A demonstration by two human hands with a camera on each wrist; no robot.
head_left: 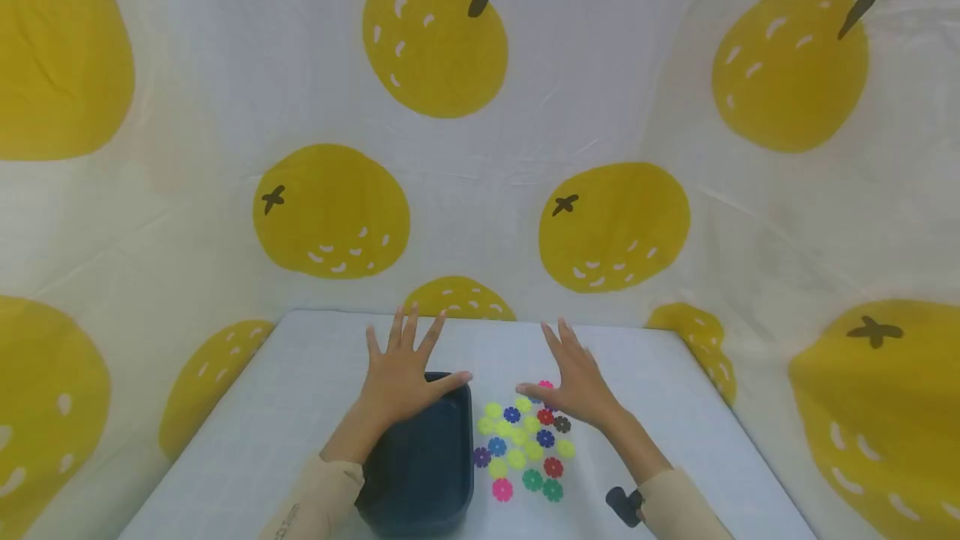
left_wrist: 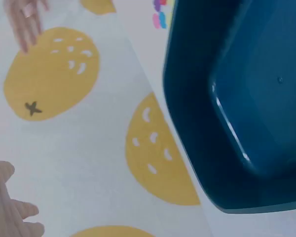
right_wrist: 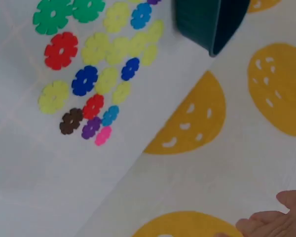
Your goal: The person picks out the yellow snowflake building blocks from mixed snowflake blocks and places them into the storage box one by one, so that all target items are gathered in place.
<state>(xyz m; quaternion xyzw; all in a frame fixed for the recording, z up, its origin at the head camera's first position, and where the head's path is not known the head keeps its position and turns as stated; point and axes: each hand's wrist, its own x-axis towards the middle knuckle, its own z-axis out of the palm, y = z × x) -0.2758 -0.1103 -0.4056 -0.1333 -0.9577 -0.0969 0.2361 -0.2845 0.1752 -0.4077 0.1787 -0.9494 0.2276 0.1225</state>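
Observation:
My left hand (head_left: 401,377), fingers spread and straight, is raised over the far left part of a dark teal plastic tub (head_left: 423,465). Opposite it, my right hand (head_left: 577,382) is held up with fingers extended and thumb pointing left, over the far right side of a scatter of flower-shaped plastic discs (head_left: 517,458). Neither hand holds anything. The discs are yellow, green, red, blue, purple, pink and brown, lying flat to the right of the tub. In the left wrist view the visible inside of the tub (left_wrist: 271,118) is bare.
A white table (head_left: 637,407) bears everything, its far edge against a white cloth (head_left: 472,148) printed with yellow fruit. A small dark object (head_left: 622,507) lies beside my right sleeve, partly hidden by it. The tub's rim stands between the left hand and the discs.

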